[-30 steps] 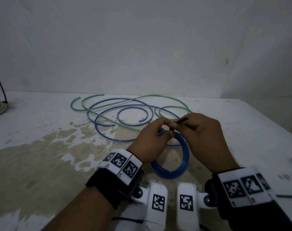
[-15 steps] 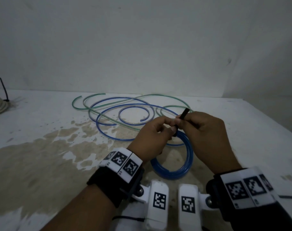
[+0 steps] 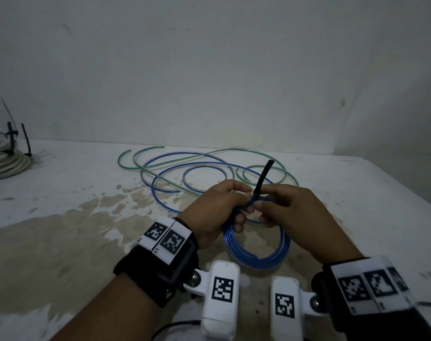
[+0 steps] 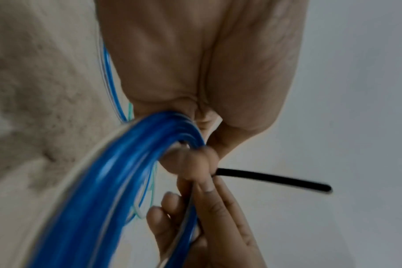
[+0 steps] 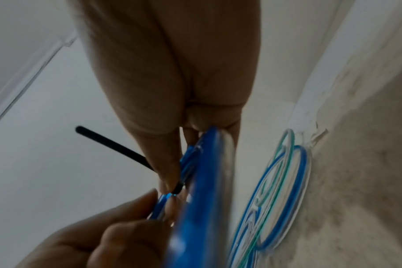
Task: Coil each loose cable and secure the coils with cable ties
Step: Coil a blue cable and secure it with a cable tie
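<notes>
- Near centre: both hands, left (image 3: 215,212) and right (image 3: 290,212), pinch tie (image 3: 263,178) around blue coil (image 3: 256,257), tail uncinched.
- Far left: white coil (image 3: 2,158) tied.
- Far centre: loose cables (image 3: 185,166) left.

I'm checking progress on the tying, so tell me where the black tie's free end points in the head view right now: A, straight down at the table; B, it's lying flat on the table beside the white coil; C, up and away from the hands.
C: the tie sticks up from between both hands, cinched on the blue coil.
</notes>
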{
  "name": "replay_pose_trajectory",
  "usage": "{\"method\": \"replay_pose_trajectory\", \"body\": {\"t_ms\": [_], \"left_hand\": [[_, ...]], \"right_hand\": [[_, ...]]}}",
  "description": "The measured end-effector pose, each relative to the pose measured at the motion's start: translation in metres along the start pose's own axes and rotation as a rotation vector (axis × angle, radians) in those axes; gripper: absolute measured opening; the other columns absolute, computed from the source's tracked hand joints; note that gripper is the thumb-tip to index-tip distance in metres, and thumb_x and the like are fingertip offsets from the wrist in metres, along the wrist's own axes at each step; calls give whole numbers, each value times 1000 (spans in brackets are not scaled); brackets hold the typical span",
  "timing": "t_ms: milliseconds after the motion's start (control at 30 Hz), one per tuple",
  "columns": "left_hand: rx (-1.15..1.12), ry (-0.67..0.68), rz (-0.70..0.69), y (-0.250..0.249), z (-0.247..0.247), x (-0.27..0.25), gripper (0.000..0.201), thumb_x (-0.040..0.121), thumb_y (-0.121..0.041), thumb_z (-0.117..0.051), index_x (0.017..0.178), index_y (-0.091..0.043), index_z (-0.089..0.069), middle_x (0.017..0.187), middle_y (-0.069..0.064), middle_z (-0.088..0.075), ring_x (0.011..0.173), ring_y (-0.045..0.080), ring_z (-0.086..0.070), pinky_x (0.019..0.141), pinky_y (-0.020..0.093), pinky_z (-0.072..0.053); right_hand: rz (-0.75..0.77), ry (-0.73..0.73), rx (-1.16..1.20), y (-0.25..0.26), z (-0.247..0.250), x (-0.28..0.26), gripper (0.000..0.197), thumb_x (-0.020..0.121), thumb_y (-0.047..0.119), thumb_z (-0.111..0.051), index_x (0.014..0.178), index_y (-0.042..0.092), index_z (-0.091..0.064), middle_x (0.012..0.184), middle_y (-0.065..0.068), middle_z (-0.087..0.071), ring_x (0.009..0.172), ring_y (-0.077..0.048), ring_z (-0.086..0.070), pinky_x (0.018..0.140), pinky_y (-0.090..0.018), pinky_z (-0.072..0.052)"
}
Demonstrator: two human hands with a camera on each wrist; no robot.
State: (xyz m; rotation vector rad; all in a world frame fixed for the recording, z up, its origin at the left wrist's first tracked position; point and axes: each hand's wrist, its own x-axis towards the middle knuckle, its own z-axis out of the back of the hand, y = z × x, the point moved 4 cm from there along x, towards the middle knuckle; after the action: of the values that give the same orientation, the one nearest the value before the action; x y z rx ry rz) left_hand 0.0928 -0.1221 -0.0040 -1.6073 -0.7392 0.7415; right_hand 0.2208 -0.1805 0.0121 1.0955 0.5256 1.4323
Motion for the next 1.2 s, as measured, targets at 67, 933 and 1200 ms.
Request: {"method": "replay_pose_trajectory", "body": {"t_ms": [67,933,1200], "left_hand": [[-99,-15,12,2,9,-7,9,98,-12,-48,104,-7,-52,73,11,-60,53,17,-57,51,28,-53],[-95,-589,-110,-31,270,-192,15,92,-8,-57,92,6,-63,76,12,-66,64,14,-66,60,22,-53],[-71,-807,-102,-45,346,-240,21,93,-15,-57,104,1,-65,91,16,-68,75,19,-68,68,30,-59]], "right_hand": [[-47,-70,131,-1,-1,1,17,85,7,-67,96,19,-68,73,-5,-71,64,-18,-69,63,-29,-58],[-222,354,353,116,-244,44,6,86,13,-66,90,9,-68,76,-9,-70,61,-14,-65,58,-32,-56],[-221,398,525,158,-338,70,7,88,10,-64,90,4,-67,79,-13,-67,65,-18,-63,57,-26,-55]]}}
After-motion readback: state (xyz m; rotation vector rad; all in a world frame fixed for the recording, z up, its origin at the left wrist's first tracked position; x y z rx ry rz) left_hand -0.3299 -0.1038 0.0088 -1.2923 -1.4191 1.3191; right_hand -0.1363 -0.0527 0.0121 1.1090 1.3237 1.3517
